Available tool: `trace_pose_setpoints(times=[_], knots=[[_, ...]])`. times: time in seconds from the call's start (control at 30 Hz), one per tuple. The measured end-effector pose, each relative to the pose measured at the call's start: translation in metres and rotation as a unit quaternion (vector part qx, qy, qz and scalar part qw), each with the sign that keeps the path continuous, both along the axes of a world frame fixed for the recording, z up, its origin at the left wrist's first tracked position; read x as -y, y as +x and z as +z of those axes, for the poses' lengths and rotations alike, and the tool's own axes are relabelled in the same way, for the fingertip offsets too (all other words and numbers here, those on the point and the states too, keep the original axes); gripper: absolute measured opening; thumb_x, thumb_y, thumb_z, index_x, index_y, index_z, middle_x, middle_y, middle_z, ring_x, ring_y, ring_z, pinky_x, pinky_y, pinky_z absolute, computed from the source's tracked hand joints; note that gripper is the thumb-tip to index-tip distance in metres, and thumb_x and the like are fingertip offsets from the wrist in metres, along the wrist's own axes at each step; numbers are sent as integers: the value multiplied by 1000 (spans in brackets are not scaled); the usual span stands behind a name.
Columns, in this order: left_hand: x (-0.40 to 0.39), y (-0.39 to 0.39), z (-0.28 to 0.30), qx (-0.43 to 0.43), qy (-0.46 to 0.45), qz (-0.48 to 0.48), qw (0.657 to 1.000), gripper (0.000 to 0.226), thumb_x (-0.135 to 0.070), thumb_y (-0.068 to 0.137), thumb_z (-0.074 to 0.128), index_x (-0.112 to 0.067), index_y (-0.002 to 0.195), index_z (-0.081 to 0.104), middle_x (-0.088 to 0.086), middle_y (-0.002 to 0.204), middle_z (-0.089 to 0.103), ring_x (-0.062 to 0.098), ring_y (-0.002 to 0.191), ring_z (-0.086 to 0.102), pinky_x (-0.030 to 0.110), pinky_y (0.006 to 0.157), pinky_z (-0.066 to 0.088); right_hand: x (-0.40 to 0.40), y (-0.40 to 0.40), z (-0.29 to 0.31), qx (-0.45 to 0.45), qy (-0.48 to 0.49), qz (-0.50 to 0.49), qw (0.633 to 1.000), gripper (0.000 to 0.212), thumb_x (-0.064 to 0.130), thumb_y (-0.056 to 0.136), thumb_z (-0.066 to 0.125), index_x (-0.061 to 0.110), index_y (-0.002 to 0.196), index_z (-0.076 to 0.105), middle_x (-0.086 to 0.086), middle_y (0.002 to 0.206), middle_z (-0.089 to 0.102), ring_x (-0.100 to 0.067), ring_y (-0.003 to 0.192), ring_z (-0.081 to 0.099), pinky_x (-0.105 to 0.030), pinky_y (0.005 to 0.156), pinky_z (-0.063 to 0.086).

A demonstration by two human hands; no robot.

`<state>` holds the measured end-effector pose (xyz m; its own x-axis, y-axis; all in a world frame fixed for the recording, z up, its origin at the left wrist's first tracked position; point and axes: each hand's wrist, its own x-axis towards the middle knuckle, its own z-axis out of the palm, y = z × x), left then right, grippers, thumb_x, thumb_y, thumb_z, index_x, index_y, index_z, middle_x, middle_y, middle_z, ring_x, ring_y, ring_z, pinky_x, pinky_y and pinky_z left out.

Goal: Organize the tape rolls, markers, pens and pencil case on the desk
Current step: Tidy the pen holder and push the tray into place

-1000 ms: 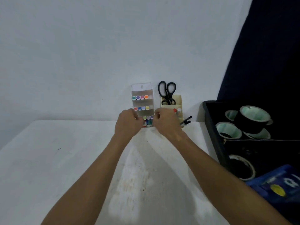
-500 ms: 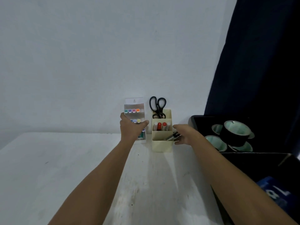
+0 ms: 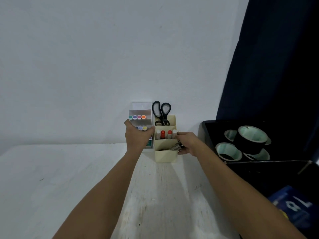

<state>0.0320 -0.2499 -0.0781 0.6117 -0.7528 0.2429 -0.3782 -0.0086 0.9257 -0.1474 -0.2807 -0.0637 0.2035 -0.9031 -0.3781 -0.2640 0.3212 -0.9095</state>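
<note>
A clear tiered marker holder (image 3: 140,116) with rows of coloured markers stands against the wall. My left hand (image 3: 137,138) grips its front, thumb on the right side. Right beside it stands a cream desk organiser (image 3: 165,153) with black scissors (image 3: 161,112) in the back slot and red and white markers (image 3: 166,134) in the middle slot. My right hand (image 3: 187,143) holds a bunch of dark pens (image 3: 177,146) at the organiser's front right corner. Black tape rolls (image 3: 251,139) with pale green cores lie in a black tray (image 3: 204,128) at the right.
The white desk (image 3: 60,178) runs left and toward me. A white wall stands right behind the holders. A dark curtain (image 3: 276,57) hangs at the right. A blue box (image 3: 293,206) lies at the lower right, next to the tray.
My right hand left the marker holder, took the pens beside the organiser and brought them to its front slot. My left hand stays on the marker holder. The view shifted left.
</note>
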Motion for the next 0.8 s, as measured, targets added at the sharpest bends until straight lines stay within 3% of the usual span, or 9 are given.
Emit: trace_pose_setpoints(times=[0.13,0.3,0.47,0.57,0.63,0.73,0.8], knots=[[-2,-2,1,9,8,-2,1000,78,-32,65,86,-13,123,37,-7,103,53,8,88,54,5,59,38,-3,7,0,-5,-8,-7,1000,29,27,95,56,16,122,61,-10,99,65,-24,82,64,-32,62,56],[2,1,-1,14,23,-6,1000,77,-35,64,86,-14,119,36,-4,104,55,11,89,56,7,58,39,0,5,0,0,2,-3,1000,29,26,93,58,16,120,61,-8,94,64,-22,80,63,-34,64,56],[3,4,1,26,73,-12,997,79,-44,63,84,-15,117,34,1,111,57,17,96,59,20,68,48,2,6,4,-37,-6,-11,999,29,22,93,57,16,121,60,-11,101,61,-28,95,61,-40,83,54],[-3,5,14,42,154,-11,987,90,-51,67,79,-12,129,28,9,124,52,25,111,56,37,86,53,-5,7,6,-89,-51,-7,995,38,24,96,45,16,132,52,-10,117,60,-27,107,58,-38,87,52],[-14,1,24,33,183,17,982,96,-45,69,78,-14,138,18,14,128,48,31,113,54,46,91,52,-11,4,10,-113,-103,-5,988,44,24,96,42,13,138,47,-9,131,55,-26,115,54,-36,93,49],[-46,-23,34,67,160,42,984,95,-30,76,73,-10,145,11,18,131,42,37,118,46,47,95,46,-29,-16,21,-139,-192,-4,971,45,20,96,42,9,139,46,-7,143,47,-23,129,46,-32,104,38],[-68,-49,33,105,151,20,983,89,-27,79,70,-5,145,14,19,134,39,38,122,41,47,98,40,-44,-36,26,-148,-238,-13,960,42,18,95,43,9,135,51,-8,140,51,-20,126,48,-24,99,37]])
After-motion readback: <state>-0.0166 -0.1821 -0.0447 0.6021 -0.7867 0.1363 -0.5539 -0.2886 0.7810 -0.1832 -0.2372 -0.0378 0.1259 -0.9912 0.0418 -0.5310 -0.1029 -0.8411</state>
